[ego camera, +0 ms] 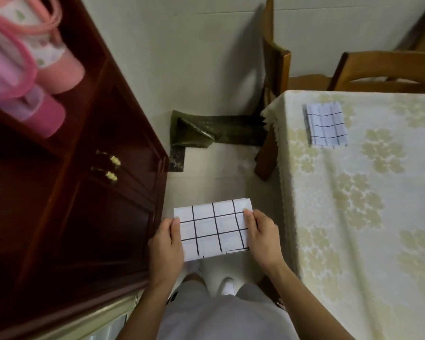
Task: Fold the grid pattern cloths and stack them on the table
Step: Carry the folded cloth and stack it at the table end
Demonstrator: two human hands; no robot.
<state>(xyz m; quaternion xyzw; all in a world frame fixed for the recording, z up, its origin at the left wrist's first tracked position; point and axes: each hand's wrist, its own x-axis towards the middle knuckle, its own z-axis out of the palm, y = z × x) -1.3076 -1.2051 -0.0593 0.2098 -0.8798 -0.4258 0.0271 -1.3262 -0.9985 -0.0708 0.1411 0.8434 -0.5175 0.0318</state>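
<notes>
The person stands in a strip of pale floor (206, 158) between a dark red wooden cabinet (88, 204) on the left and the tabletop (368, 217) on the right, whose cream flowered covering hangs over its near-left edge; the strip runs ahead to the wall, where a dark mat (214, 131) lies with one corner turned up beside a chair leg (265, 158). Two wooden chairs (383, 69) stand at the far side of the tabletop. On the cabinet's open shelf stand pink lidded tumblers (47, 69) with handles; their contents cannot be seen. A folded grid pattern cloth (214, 229) is held in the air over the floor, well apart from the tabletop edge, its long axis running left to right, slightly tilted. The left hand (166, 246) pinches its left short edge and the right hand (261, 238) pinches its right, thumbs on top. A second folded grid cloth (326, 125) lies flat near the tabletop's far-left corner, its long axis pointing away.
</notes>
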